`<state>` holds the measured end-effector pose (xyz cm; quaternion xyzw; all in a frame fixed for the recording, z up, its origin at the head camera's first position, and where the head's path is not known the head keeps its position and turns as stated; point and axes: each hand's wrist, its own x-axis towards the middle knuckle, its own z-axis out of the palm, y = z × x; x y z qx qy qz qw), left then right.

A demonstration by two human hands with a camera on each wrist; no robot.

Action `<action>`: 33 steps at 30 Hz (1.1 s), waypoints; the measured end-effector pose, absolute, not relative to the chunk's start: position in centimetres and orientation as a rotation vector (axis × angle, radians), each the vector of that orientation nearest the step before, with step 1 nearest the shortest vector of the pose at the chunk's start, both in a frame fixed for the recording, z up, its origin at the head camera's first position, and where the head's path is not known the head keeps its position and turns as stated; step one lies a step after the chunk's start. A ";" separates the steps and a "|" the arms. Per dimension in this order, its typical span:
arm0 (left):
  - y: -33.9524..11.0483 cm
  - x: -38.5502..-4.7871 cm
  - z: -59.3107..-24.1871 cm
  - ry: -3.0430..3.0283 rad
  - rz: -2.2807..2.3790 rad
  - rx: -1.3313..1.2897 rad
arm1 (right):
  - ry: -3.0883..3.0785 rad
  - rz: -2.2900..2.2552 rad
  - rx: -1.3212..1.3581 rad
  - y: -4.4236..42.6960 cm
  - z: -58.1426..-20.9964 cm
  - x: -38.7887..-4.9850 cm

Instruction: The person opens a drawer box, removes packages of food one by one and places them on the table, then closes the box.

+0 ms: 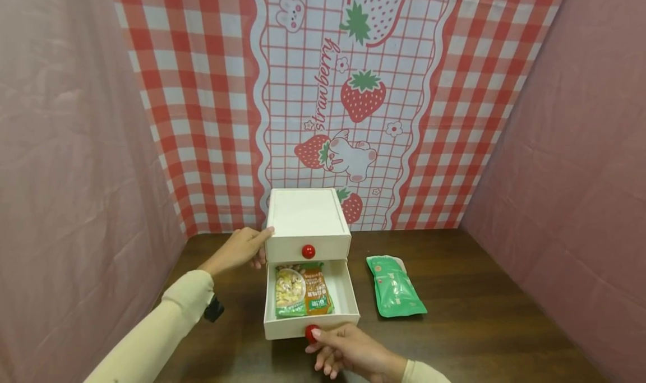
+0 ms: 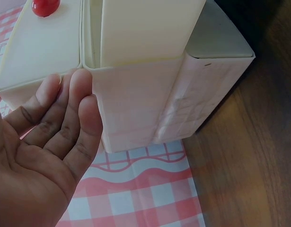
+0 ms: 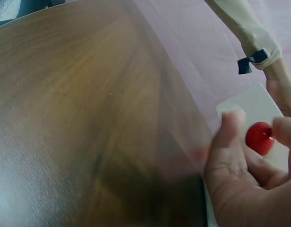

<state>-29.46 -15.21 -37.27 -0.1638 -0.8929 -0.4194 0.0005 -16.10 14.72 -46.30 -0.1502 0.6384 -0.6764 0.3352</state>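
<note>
A small white two-drawer cabinet (image 1: 309, 212) stands on the table, its upper drawer closed and its lower drawer (image 1: 345, 293) pulled out. In that lower drawer lies a green and orange food packet (image 1: 303, 290). My left hand (image 1: 244, 245) steadies the cabinet's left side, thumb at the top edge; in the left wrist view its fairly straight fingers (image 2: 76, 111) rest against the cabinet. My right hand (image 1: 353, 349) is at the lower drawer's red knob (image 1: 311, 332), pinching it between thumb and finger. The right wrist view shows the knob (image 3: 260, 138) between the digits.
A green packet (image 1: 396, 286) lies on the brown wooden table (image 1: 469, 304), right of the cabinet. The upper drawer has its own red knob (image 1: 308, 252). Behind hangs a strawberry-print checked cloth (image 1: 363, 97), with pink cloth (image 1: 555, 147) at both sides.
</note>
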 end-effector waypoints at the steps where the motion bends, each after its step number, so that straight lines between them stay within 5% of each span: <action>1: -15.2 -29.4 -37.2 -2.802 -1.321 -0.511 | 1.670 -1.738 -0.406 14.9 -46.1 -16.1; 21: -15.4 -29.4 -37.3 -2.799 -1.356 -0.495 | 1.656 -1.620 -0.675 17.1 -38.7 -17.3; 33: -15.1 -29.5 -37.2 -2.803 -1.349 -0.487 | 1.889 -1.660 -0.857 17.5 -37.3 -20.1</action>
